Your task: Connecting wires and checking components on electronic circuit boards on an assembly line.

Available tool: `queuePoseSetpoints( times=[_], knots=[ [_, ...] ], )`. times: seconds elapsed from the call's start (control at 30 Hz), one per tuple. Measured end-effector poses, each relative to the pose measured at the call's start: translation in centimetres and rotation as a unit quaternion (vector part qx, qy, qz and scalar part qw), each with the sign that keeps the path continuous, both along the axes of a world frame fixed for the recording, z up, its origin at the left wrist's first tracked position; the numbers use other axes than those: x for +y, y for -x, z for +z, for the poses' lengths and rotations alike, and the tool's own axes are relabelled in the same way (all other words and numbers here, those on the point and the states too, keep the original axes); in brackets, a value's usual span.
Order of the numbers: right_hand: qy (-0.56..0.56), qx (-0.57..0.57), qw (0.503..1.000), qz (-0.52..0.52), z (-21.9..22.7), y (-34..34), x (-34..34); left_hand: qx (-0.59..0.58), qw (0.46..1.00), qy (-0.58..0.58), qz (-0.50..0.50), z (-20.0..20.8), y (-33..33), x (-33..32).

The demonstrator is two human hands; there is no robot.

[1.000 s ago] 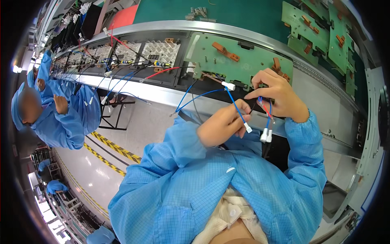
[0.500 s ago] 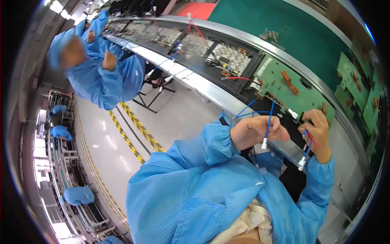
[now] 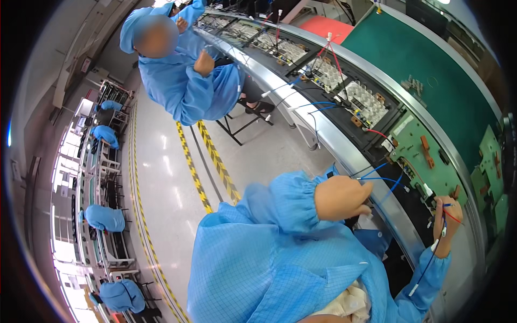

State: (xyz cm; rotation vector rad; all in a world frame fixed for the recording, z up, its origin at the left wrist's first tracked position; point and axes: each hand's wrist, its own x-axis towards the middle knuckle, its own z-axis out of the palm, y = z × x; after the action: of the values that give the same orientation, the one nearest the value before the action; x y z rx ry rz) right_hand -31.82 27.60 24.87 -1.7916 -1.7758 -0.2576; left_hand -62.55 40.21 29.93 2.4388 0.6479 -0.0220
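Close to my body, off the near edge of the metal rail, is my left hand [image 3: 340,198]. Its fingertips sit apart, loosely bent, and nothing shows between them. My right hand [image 3: 448,219] pinches thin wires [image 3: 444,215], one red and others blue or dark, by the near right corner of a green circuit board [image 3: 413,144]. A dark lead with a white connector [image 3: 413,290] hangs past my right sleeve. Blue wires [image 3: 377,177] stick out from the board's near edge, between my hands. A white connector [image 3: 428,189] lies beside the right fingers.
A metal rail [image 3: 344,142] runs along the line, with black trays of white cell-like parts [image 3: 367,102] and loose wires. Behind lies a green mat [image 3: 409,59] with small metal pieces. More boards [image 3: 487,183] stand at right. A co-worker in blue [image 3: 183,81] sits at far left.
My left hand has come away from the blue wire and back toward my body. My right hand stays by the board's corner with its wires. The whole view has shifted.
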Motion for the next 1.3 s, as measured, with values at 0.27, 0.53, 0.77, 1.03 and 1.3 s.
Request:
queuePoseSetpoints(
  times=[0.27,0.53,0.77,1.03,1.3],
  knots=[
    [-0.027,-0.045,0.997,-0.055,-1.3,-0.8,0.7,-0.035,0.982,-0.043,-0.180,9.2,0.1,0.4],
    [-0.049,0.027,0.998,-0.017,-2.4,-2.2,0.2,-0.238,0.955,-0.155,-0.088,2.1,-14.0,-2.3],
    [-0.038,-0.089,0.994,-0.054,-5.5,-1.0,4.5,0.013,0.886,-0.359,0.293,-8.8,-31.1,-10.5],
    [-0.032,-0.219,0.964,-0.144,-17.6,-12.3,1.4,0.086,0.930,-0.323,-0.154,-2.0,-33.3,-2.5],
    [-0.110,0.070,0.983,-0.127,-7.8,-1.6,0.6,0.016,0.860,-0.230,-0.455,2.8,-27.3,0.8]
  ],
)
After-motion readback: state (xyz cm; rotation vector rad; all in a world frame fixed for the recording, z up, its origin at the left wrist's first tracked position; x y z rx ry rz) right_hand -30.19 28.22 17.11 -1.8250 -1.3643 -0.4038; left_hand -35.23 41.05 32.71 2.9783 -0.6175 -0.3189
